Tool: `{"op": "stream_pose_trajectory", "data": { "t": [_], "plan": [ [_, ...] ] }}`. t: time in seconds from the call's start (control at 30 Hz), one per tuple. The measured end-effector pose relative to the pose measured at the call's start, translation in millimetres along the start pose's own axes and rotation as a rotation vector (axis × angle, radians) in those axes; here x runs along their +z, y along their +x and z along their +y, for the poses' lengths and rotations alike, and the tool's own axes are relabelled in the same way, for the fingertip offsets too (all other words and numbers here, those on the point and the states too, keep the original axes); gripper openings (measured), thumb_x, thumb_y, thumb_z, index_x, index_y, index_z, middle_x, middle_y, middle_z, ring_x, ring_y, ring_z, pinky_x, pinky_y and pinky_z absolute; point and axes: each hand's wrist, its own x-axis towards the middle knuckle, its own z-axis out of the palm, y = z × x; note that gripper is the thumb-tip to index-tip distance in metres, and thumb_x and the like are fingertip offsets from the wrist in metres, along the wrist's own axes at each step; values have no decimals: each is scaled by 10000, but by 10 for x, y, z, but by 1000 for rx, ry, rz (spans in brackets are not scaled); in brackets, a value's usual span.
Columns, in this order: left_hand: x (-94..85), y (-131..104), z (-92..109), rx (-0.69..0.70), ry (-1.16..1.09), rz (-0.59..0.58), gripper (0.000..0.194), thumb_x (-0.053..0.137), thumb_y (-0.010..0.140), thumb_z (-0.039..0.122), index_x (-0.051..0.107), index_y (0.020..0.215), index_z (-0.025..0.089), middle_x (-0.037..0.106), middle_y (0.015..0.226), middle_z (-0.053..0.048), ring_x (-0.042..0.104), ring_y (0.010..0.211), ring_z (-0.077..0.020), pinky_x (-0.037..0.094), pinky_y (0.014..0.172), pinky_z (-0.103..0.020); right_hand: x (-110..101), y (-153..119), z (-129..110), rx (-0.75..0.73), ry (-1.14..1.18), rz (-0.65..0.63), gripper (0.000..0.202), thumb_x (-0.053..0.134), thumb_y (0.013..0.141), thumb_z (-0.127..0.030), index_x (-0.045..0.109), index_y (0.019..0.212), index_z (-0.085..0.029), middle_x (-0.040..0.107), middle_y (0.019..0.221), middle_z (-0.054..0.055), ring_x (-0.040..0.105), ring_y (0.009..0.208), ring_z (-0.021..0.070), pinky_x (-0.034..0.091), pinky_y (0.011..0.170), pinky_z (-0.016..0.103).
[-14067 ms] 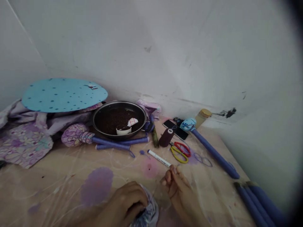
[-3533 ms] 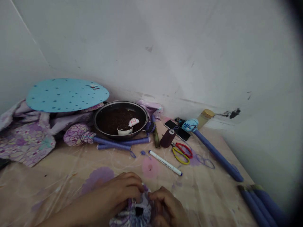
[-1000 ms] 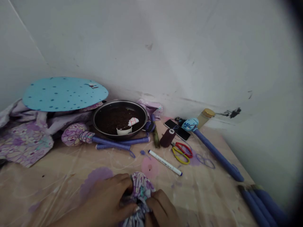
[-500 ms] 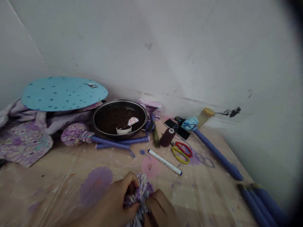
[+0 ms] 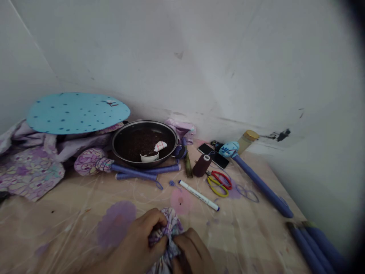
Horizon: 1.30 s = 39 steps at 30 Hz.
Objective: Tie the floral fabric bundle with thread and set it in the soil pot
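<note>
A bunched purple-and-white floral cloth (image 5: 171, 220) is gathered between my two hands at the front of the table. My left hand (image 5: 142, 236) is closed around the cloth, thumb and forefinger curled over it. Against its lower right side my right hand (image 5: 195, 249) is closed too, fingers pinching the folds. Whatever lies inside the cloth is hidden. Just beyond my hands are a white marker (image 5: 199, 195) with blue ends and a small knot of blue cord (image 5: 171, 183).
A black pan (image 5: 144, 123) holds dark grains and a small cup (image 5: 149, 157). Cloth-headed blue sticks (image 5: 134, 172), a dark thread spool (image 5: 202, 165), red-and-yellow snips (image 5: 218, 184), a phone (image 5: 222, 160), a jar (image 5: 248, 140) and wrapped rods (image 5: 313, 243) lie around. A blue spotted board (image 5: 76, 114) rests on fabric.
My hands hold the same place, with the cloth shifted slightly between them. The right fingers have moved a little at the lower folds. The other things stay where they were.
</note>
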Motion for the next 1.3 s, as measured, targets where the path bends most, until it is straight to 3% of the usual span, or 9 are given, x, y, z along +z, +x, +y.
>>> {"op": "stream_pose_trajectory", "data": {
  "t": [0.17,0.27,0.37,0.63,0.87,1.0,1.1,1.23,1.3],
  "plan": [
    [-20,7,17,109,-28,7,280,492,628,-8,569,790,206,591,781,23,593,695,-135,443,624,-205,13,14,31,-96,-8,-44,261,498,771,-65,600,964,-208,604,767,40,621,605,171,548,552,242],
    [-72,17,55,161,-89,-79,343,497,659,-24,637,858,218,615,871,8,616,773,-135,472,680,-198,29,16,50,-94,43,-53,300,476,792,-59,607,1019,-206,612,821,59,627,689,181,552,614,253],
    [-131,31,108,108,-129,-181,363,515,675,-15,678,903,217,630,913,-9,631,842,-154,492,727,-211,21,26,39,-29,111,-62,287,466,801,-90,591,1029,-212,602,827,54,630,718,187,542,616,251],
    [-103,44,60,2,-152,-196,313,555,669,-3,708,873,178,647,897,-32,639,853,-180,484,740,-247,-34,67,-19,133,184,-3,246,533,730,-69,533,918,-228,517,712,-38,539,545,127,453,512,186],
    [-143,74,63,9,-183,-203,332,546,660,-26,714,847,191,659,892,-7,644,843,-166,485,735,-227,-29,71,37,130,312,1,172,566,848,-257,533,1014,-221,523,764,-18,526,597,140,459,550,213],
    [-141,69,71,6,-183,-217,352,544,665,-26,726,862,202,662,901,-9,648,850,-168,491,737,-225,-22,67,89,123,404,87,73,472,932,-272,524,950,-224,493,723,-19,537,596,138,460,549,214],
    [-143,67,69,-15,-171,-225,354,552,659,-18,729,875,199,660,904,-11,647,857,-173,491,750,-231,-83,107,156,82,480,133,138,398,973,-218,528,931,-232,531,731,-1,588,648,144,505,597,224],
    [-144,68,51,-16,-176,-228,346,581,654,-8,730,895,191,663,920,-17,642,876,-180,484,767,-235,-267,202,210,-26,526,-8,213,445,967,-139,567,1106,-244,660,791,32,674,738,171,565,707,288],
    [-145,73,44,-29,-184,-230,351,601,639,-10,730,897,191,663,917,-14,638,870,-177,477,757,-230,-342,228,200,-41,561,-8,262,447,974,-147,547,1191,-256,697,800,37,702,731,181,582,726,310]
  ]
}}
